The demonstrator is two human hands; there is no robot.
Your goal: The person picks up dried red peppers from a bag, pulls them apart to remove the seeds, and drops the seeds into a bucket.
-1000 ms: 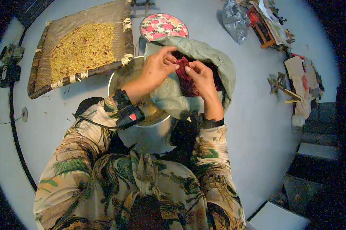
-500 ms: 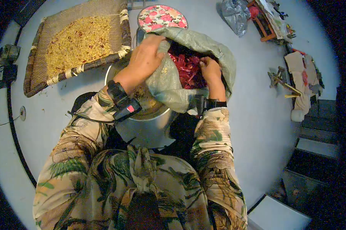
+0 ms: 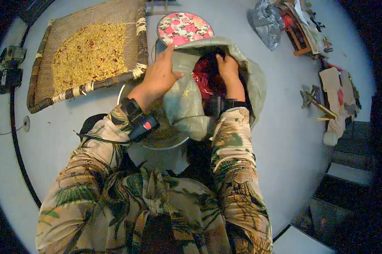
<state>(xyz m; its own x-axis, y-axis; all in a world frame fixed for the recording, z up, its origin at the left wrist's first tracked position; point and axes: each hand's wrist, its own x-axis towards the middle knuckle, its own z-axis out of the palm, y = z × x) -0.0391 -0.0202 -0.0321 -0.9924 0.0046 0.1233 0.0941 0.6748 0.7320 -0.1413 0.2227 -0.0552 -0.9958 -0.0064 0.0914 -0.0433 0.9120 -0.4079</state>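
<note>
Reaching into the mouth of a green woven sack (image 3: pixel 186 106), the right hand (image 3: pixel 228 70) is buried among the red chillies (image 3: pixel 203 78) that fill it. Its fingertips are lost in the dark inside, so I cannot tell whether they are closed. The left hand (image 3: pixel 159 76) lies flat on the sack's near rim, fingers together and stretched out, thumb spread towards the chillies. Just beyond those fingertips is a round floral lid (image 3: pixel 184 28). On the little-finger side is a winnowing tray (image 3: pixel 64 25) of yellow seeds (image 3: pixel 89 51). Under the wrist is a steel bowl (image 3: pixel 161 142). The wrist device (image 3: pixel 140 122) has a red tag, too small to read.
</note>
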